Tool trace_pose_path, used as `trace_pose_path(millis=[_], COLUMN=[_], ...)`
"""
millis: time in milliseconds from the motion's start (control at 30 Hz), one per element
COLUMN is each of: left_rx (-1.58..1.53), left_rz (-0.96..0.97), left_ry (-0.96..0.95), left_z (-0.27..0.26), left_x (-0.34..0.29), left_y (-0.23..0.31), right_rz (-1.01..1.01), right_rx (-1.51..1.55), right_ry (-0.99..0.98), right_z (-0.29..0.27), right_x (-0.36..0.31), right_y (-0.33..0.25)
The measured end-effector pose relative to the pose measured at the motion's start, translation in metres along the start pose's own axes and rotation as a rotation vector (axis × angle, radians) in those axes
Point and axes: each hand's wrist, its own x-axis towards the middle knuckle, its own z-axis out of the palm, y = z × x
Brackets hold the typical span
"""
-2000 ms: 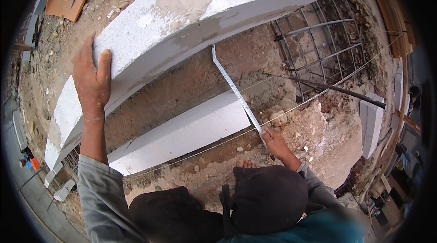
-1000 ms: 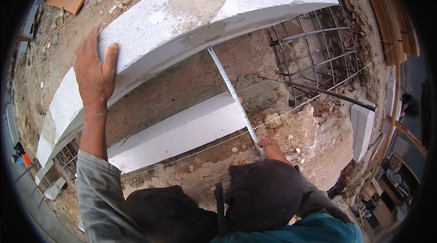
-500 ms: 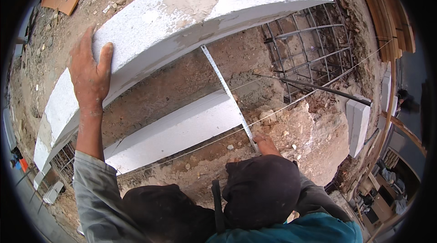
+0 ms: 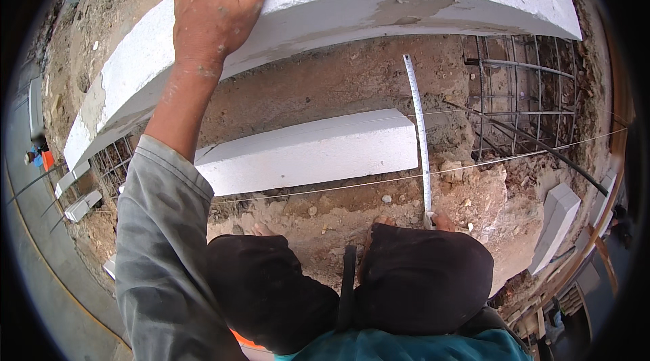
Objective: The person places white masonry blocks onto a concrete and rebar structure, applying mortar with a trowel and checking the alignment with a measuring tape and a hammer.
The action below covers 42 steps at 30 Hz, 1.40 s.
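Observation:
My left hand (image 4: 213,12) lies on top of a long white block wall (image 4: 325,2), thumb and fingers apart. Grey mortar smears mark the wall's top and near side. Close by my right knee, my right hand (image 4: 443,221) is closed on a tape measure; the knee hides most of that hand and the tape's case. The blade of the tape measure (image 4: 420,124) stretches away from me past the right end of a white block (image 4: 318,148) lying in the trench. Its far tip stops just short of the wall's near side.
A string line (image 4: 487,165) crosses above the ground in front of my knees. Rebar mesh (image 4: 525,90) fills the trench's right end, with a dark rod (image 4: 535,139) slanting across. More rebar (image 4: 112,161) shows at far left. White blocks (image 4: 556,219) stand at right.
My view has swung, so the scene sits further right. The tape's tip, earlier at the wall's lower edge, now shows apart from it. My left hand stays on the wall.

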Motion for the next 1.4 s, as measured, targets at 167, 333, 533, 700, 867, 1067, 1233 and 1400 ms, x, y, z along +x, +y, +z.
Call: trace_pose_path(millis=[167, 333, 533, 700, 867, 1067, 1233, 1400], left_rx=[-0.035, -0.254, -0.480, -0.741, -0.680, -0.425, -0.275, -0.235], left_rz=[-0.017, -0.079, 0.052, 0.220, 0.081, -0.673, -0.709, -0.448], left_ry=[0.030, -0.115, 0.032, 0.415, 0.368, 0.032, -0.100, -0.159], left_z=[0.006, -0.018, -0.085, -0.179, -0.227, -0.129, -0.105, -0.090], left_x=[-0.003, 0.008, -0.006, -0.095, -0.268, -0.458, -0.469, -0.455], left_y=[-0.002, 0.007, -0.036, -0.045, -0.068, -0.149, -0.173, -0.172], right_rz=[0.299, 0.262, 0.154, 0.115, 0.060, 0.010, -0.016, -0.006], right_rx=[0.217, 0.212, 0.180, 0.109, 0.042, -0.057, -0.114, -0.076], right_ry=[0.012, 0.040, 0.058, 0.156, 0.184, 0.224, 0.270, 0.380], right_z=[0.005, 0.015, 0.032, 0.016, 0.025, 0.030, 0.034, 0.032], right_x=[-0.006, -0.004, 0.006, -0.002, 0.000, -0.004, -0.005, -0.015], right_y=[0.023, -0.004, -0.024, -0.030, -0.049, -0.067, -0.069, -0.079])
